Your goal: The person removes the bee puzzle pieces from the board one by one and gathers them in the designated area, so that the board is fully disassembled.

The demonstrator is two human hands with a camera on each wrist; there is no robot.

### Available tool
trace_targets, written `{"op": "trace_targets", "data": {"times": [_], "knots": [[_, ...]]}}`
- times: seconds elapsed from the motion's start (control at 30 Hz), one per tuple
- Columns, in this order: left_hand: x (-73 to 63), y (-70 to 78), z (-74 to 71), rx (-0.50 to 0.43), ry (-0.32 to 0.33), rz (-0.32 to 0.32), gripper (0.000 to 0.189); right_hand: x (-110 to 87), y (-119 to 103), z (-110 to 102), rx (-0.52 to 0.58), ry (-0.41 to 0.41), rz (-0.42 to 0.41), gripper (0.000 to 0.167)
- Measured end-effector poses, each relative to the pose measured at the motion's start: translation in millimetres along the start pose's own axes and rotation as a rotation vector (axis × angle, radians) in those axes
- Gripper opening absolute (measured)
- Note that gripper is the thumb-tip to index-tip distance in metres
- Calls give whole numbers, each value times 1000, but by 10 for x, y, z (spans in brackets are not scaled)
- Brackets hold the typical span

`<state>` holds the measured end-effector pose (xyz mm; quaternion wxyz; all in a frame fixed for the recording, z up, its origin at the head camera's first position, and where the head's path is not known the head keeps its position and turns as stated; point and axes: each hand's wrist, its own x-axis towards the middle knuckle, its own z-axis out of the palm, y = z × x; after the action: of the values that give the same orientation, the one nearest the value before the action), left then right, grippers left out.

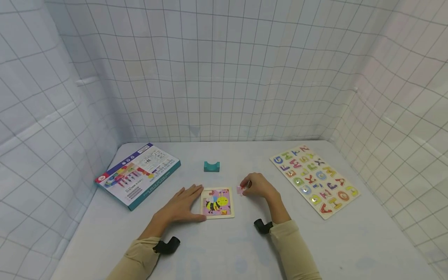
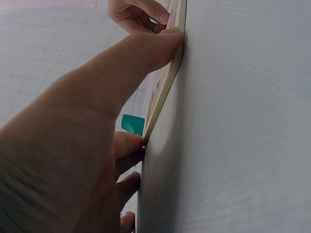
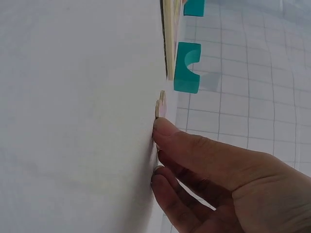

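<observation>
A small square wooden jigsaw puzzle [image 1: 221, 217] with a bee picture lies flat on the table in the head view. My left hand [image 1: 178, 206] rests at its left side, fingers extended. Its thumb touches the near left corner and its index finger the far left corner, as the left wrist view also shows. Just right of the puzzle, my right hand [image 1: 259, 186] pinches a pink puzzle piece [image 1: 239, 190] between thumb and fingers. In the right wrist view, the edge of this thin piece [image 3: 161, 104] pokes out past the thumb, close to the table; its far part is hidden by the fingers.
Behind the puzzle stands a teal block [image 1: 211, 167] with a rounded notch on top. A flat toy box [image 1: 143, 175] lies at the left, and a wooden alphabet board [image 1: 315, 179] at the right. White gridded cloth [image 1: 224, 77] encloses the table's back and sides.
</observation>
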<state>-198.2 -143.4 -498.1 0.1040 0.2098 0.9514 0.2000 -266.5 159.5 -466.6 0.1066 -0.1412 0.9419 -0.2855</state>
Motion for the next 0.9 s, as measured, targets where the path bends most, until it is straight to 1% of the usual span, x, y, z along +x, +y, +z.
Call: {"op": "trace_targets", "data": {"times": [0.27, 0.57, 0.73, 0.9], "knots": [[-17, 8, 3, 7, -3, -7, 106, 1, 7, -3, 14, -16, 5, 21], [-8, 31, -3, -5, 5, -10, 106, 27, -2, -14, 48, -22, -16, 28], [4, 33, -2, -6, -1, -14, 106, 41, -81, 11, 74, -31, -43, 28], [-2, 34, -8, -9, -1, -13, 106, 43, -178, 72, 126, -50, -56, 28]]}}
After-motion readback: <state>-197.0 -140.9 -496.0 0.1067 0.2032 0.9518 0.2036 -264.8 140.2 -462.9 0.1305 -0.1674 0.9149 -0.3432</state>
